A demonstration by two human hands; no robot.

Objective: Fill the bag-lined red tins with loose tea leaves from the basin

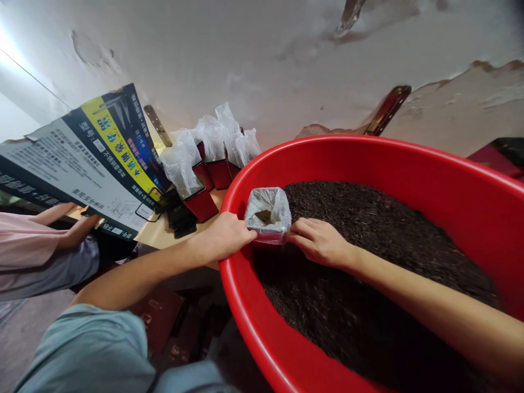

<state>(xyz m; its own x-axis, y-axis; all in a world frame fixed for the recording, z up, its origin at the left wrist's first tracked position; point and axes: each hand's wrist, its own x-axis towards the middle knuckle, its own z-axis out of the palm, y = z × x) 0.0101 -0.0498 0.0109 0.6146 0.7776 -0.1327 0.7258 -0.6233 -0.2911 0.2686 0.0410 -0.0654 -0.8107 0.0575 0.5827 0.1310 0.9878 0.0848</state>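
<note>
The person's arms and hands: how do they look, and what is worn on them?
Both forearms are bare up to the elbow, with no sleeves showing on them. The left hand and the right hand wear no gloves, and no rings, watch or bracelets are visible. Fingernails look short and unpainted. Light blue-grey clothing shows at the lower left, below the left arm.

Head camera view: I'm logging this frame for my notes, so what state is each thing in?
Red tub: holds a heap of dark loose tea.
Lined box: open, nearly empty, held over the tub's edge.
Left hand: grips the box's side.
Right hand: grips the other side.
Red boxes: upright, bag liners open.
Printed carton: flattened, leaning.
</note>
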